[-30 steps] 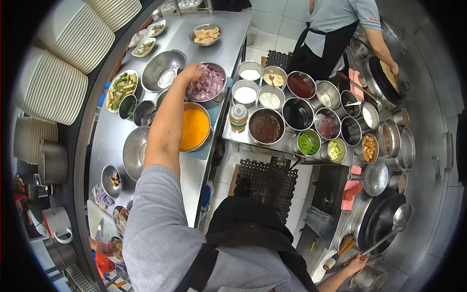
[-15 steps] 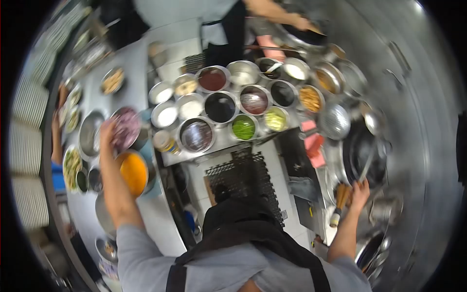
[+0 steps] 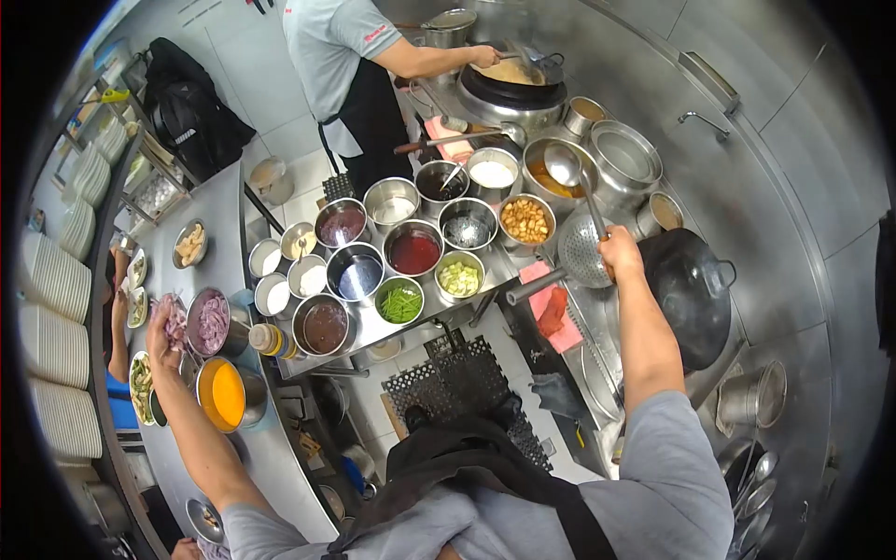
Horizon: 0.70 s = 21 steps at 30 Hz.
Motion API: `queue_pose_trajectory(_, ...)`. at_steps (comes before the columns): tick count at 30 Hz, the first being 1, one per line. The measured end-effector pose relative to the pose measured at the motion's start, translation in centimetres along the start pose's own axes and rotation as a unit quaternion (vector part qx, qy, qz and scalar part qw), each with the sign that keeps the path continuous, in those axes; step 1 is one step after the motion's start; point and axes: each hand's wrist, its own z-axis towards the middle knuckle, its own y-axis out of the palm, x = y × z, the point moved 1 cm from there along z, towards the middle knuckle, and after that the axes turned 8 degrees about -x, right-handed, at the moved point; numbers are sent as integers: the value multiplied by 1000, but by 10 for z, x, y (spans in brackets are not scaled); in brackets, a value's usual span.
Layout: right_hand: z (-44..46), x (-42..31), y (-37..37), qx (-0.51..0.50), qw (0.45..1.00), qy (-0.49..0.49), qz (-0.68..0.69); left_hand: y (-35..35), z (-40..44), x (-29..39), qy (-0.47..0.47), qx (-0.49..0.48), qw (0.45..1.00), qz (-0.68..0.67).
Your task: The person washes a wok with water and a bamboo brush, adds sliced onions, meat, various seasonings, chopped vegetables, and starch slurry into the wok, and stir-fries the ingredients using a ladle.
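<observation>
My left hand is curled around some sliced red onion, just left of the metal pot of sliced onion. Below that pot stands a metal container of orange liquid. In my right hand is the handle of a ladle, fingers wrapped round it. The ladle's bowl hangs over a pot of orange-brown liquid. A perforated strainer lies beneath the handle, and a dark wok stands to the right of my forearm.
Several metal pots of sauces, powders and cut vegetables, including chopped greens, fill the middle counter. A co-worker stirs another wok ahead. Stacked plates line the left shelf; a pink cloth lies near the stove.
My left hand has come out of the onion pot to its left, carrying onion. My right hand has moved forward with the ladle, from beside the wok to the orange-brown liquid. The view has turned.
</observation>
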Motion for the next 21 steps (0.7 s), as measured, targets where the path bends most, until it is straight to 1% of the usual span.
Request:
queue_pose_trajectory(2, 20, 12, -5, -39, 999, -10, -16, 35, -24, 1, -8, -21, 1000, 2)
queue_pose_trajectory(3, 26, 19, -6, -42, 999, -14, -13, 71, -45, 4, -18, 0, 1000, -19)
queue_pose_trajectory(5, 30, 38, -7, -45, 987, -23, 156, 122, -75, 1, -38, -26, 999, 8)
queue_pose_trajectory(6, 33, 47, -11, -48, 986, -26, 157, 146, -88, -2, -53, -31, 998, 19)
queue_pose_trajectory(8, 37, 63, -18, -114, 948, -8, 296, 190, -110, -11, -100, -94, 990, 35)
queue_pose_trajectory(9, 35, 73, -18, -106, 937, -17, 331, 206, -111, -26, -100, -79, 991, 34)
queue_pose_trajectory(10, 36, 86, -17, -128, 918, -30, 374, 224, -115, -40, -118, -82, 989, 39)
queue_pose_trajectory(11, 36, 99, -16, -109, 905, -46, 409, 250, -120, -49, -128, -124, 983, 31)
queue_pose_trajectory(12, 33, 112, -16, -86, 890, -60, 444, 279, -129, -55, -159, -156, 975, 15)
queue_pose_trajectory(14, 13, 128, -26, -106, 858, -77, 496, 338, -137, -70, -182, -198, 959, 92)
queue_pose_trajectory(16, -14, 148, -36, -91, 805, -83, 580, 399, -138, -90, -225, -289, 927, 81)
queue_pose_trajectory(18, -35, 188, -38, -100, 745, -108, 651, 479, -152, -101, -211, -358, 901, 123)
queue_pose_trajectory(19, -53, 203, -46, -88, 731, -112, 668, 511, -152, -115, -219, -432, 868, 108)
queue_pose_trajectory(20, -76, 217, -53, -73, 715, -112, 686, 556, -163, -119, -221, -475, 844, 112)
queue_pose_trajectory(21, -100, 228, -61, -24, 733, -101, 673, 601, -176, -129, -190, -512, 831, 110)
